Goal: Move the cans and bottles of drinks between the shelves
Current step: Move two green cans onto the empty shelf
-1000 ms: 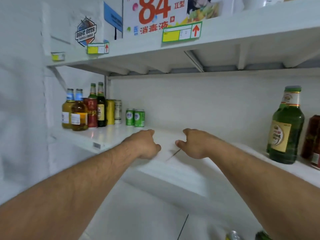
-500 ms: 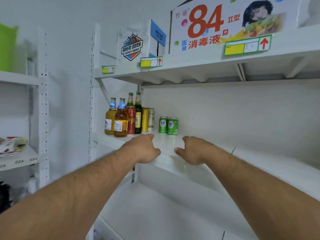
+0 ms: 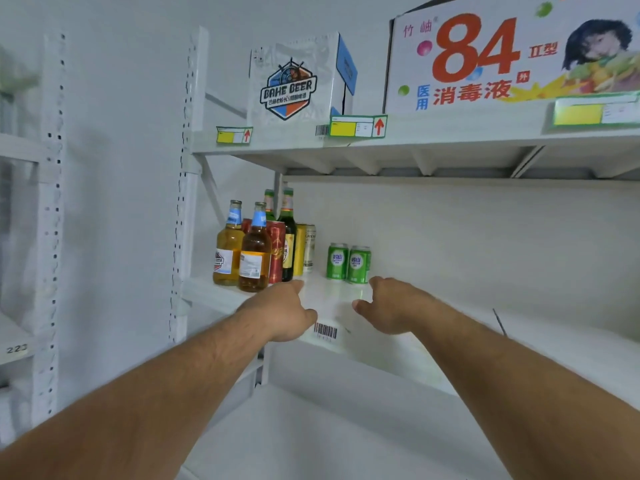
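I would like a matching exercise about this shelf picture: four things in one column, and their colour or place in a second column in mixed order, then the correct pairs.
Things:
1. two short cans
2. BAHE BEER box
3. barcode sticker
4. tall can next to the front amber bottle

Colour or place:
A. on the upper shelf
B. red
C. green
D. on the front edge of the middle shelf, between the left hand and the right hand

Pairs: 1-C, 2-A, 3-D, 4-B
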